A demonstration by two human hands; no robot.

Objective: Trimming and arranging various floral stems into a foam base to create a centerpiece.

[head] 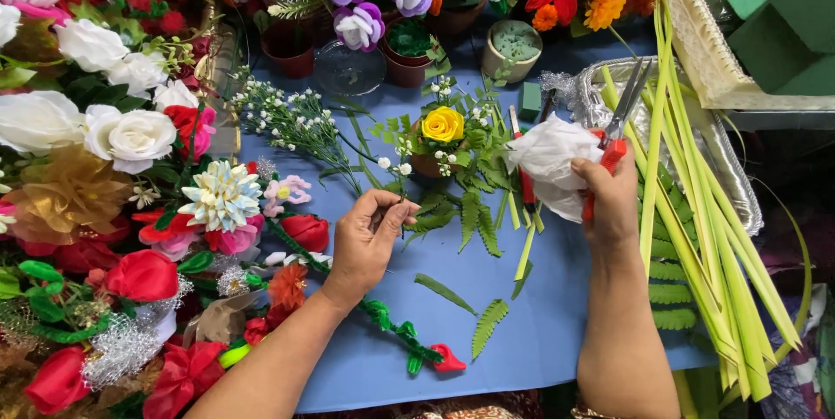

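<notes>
right hand point(609, 197) grips scissors point(619, 128), tissue point(550, 158)

We see bright, even light from above, with soft, short shadows under the leaves on the blue sheet point(487, 297). The foil tray point(739, 184) shows mild glare. Focus is sharp mid-frame; the flowers point(104, 123) at the edges curve slightly and soften.

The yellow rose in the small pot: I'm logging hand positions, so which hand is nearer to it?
Left. The left hand sits just below-left of the yellow rose, pinching a thin sprig. The right hand is farther off to its right, holding red-handled scissors and white tissue.
</notes>
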